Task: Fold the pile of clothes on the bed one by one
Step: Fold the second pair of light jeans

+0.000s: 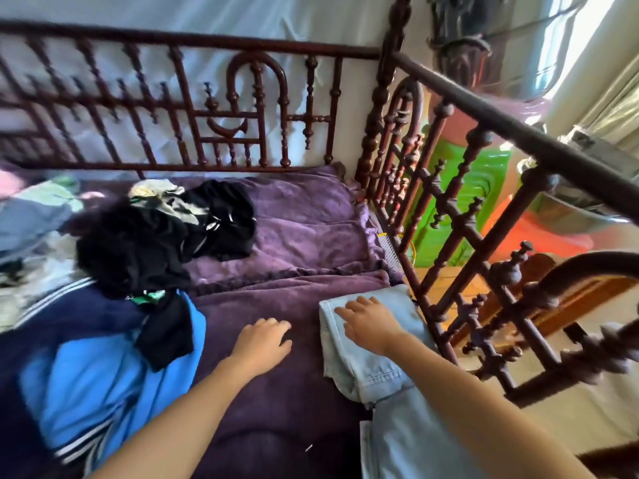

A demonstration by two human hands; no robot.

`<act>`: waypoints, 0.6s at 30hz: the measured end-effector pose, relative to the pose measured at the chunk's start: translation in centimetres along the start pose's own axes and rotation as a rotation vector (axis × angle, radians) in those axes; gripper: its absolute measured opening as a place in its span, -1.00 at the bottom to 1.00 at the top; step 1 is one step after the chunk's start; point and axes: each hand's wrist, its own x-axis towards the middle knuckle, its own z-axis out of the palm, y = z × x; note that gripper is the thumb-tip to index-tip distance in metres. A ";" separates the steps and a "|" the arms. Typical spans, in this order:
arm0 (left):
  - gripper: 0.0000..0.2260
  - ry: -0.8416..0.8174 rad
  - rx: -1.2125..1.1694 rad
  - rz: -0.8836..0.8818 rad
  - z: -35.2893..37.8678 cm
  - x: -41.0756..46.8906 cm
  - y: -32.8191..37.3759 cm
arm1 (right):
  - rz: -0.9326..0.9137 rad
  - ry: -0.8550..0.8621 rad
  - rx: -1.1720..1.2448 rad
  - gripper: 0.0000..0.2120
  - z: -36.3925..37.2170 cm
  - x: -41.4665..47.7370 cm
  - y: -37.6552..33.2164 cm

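One garment looks done so far: the pale denim jeans [356, 371] lie folded into a narrow stack directly under the right hand [371, 323], which rests flat on top with straight, spread fingers, pressing and gripping nothing. Just beyond that hand's outer side stands the carved wooden bed rail [484, 257]. More pale denim runs below the wrist toward the bottom of the view; I cannot tell whether it belongs to the same piece.

The left hand [264, 340] sits just beside the right one, on its inner side, resting on the purple blanket [294, 236] with loosely curled fingers and holding nothing.

Most of the work seems to remain. Out past the left hand's outer side, the pile of clothes [138, 250] is a dark unfolded heap, with a bright blue garment [103, 375] with striped trim sprawled nearest the left forearm and a pale crumpled piece [155, 193] on the pile's far side. None of these looks folded. By my reading, the task is at an early stage, with the next garment not yet taken up.
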 end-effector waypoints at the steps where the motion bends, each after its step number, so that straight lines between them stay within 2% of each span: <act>1: -0.65 0.033 -0.005 -0.030 -0.6 -1.1 -1.2 | -0.010 0.029 0.028 -0.59 -0.8 0.4 -1.2; 8: -0.66 0.143 -0.020 -0.209 -3.3 -11.2 -9.8 | -0.167 0.166 0.084 -0.50 -5.7 2.5 -11.1; 12: -0.67 0.206 -0.056 -0.295 -3.9 -17.8 -14.6 | -0.234 0.135 0.026 -0.46 -7.5 2.7 -18.3; 16: -0.66 0.249 -0.066 -0.397 -3.7 -26.4 -19.7 | -0.384 0.149 -0.027 -0.47 -10.1 2.8 -26.7; 18: -0.67 0.287 -0.066 -0.469 -3.8 -31.3 -22.4 | -0.488 0.243 -0.049 -0.49 -11.8 3.0 -31.5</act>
